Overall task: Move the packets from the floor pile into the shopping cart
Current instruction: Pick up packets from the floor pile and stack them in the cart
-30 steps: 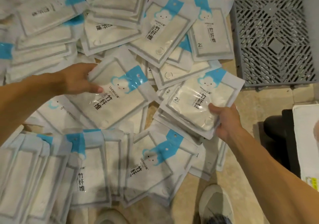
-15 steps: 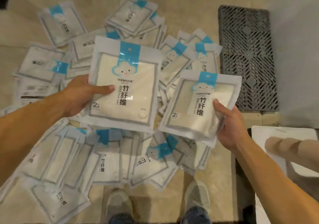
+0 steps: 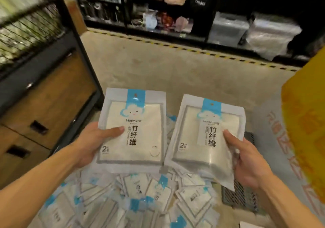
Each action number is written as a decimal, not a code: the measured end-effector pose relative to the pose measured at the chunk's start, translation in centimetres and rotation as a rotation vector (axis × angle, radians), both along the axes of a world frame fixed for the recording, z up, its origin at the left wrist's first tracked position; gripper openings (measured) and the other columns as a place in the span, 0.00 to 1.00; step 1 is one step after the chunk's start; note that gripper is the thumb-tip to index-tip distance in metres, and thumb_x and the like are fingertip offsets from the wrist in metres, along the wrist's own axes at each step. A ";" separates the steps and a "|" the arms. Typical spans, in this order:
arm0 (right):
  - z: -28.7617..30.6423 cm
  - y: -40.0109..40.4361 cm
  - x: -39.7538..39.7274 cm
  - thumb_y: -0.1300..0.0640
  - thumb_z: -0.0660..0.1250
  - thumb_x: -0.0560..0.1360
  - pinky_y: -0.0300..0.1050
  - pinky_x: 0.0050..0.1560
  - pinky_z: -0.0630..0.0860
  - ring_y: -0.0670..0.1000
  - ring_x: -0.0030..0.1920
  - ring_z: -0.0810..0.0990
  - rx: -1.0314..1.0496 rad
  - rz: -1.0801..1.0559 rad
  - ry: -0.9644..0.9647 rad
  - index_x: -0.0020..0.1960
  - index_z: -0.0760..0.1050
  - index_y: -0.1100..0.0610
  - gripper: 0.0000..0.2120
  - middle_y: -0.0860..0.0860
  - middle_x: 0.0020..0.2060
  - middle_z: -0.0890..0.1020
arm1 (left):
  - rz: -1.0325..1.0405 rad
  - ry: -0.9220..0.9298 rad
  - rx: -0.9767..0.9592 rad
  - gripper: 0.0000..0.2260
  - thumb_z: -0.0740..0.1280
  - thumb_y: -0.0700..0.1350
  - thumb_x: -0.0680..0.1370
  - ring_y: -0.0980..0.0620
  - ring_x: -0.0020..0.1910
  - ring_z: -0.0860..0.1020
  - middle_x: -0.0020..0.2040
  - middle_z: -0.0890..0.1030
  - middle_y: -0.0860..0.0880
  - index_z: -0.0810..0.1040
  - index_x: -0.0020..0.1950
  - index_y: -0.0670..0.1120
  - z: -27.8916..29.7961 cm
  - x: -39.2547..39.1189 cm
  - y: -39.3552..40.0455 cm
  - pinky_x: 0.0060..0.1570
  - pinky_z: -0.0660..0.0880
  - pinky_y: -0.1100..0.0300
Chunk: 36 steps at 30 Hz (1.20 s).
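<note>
- Packets: left hand (image 3: 91, 139) gripped one packet (image 3: 133, 131), right hand (image 3: 246, 162) another packet (image 3: 205, 139), above pile (image 3: 140, 201).
- Risk: slick film, thumb-edge pinches; either could slip mid-carry.

Two bare forearms reach in from the lower corners of the head view, with no sleeves, cuffs or gloves on any part that shows. The left hand (image 3: 95, 143) and the right hand (image 3: 246, 162) are both bare: no rings, watch, bracelet or wristband can be seen on the fingers or wrists. The nails look short and plain. The arms are slim, tapering towards the wrists. No clothing, shoes or other part of the person shows here.
</note>
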State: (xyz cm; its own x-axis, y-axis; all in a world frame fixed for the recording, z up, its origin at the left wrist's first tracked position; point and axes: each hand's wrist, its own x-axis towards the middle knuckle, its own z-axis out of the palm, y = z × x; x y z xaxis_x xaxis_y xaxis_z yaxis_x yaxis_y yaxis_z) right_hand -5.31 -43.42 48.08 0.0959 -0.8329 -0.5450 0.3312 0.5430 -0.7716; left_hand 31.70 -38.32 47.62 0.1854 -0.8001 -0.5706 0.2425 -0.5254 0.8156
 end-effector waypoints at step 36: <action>43.2 19.4 24.6 0.60 0.67 0.76 0.53 0.40 0.86 0.61 0.50 0.88 -0.198 1.159 -0.394 0.68 0.77 0.63 0.21 0.63 0.58 0.85 | 1.036 -0.154 -0.271 0.35 0.86 0.41 0.58 0.34 0.50 0.85 0.57 0.83 0.34 0.81 0.63 0.38 44.0 -0.9 50.9 0.43 0.84 0.40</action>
State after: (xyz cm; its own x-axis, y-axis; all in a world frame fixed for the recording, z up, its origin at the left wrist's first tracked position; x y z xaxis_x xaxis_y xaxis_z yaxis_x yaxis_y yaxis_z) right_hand 19.30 -24.03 91.30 0.9592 -0.2122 -0.1868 -0.0388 0.5559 -0.8303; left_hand 30.80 12.56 91.66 0.8988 -0.3088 -0.3112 0.3501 0.0784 0.9334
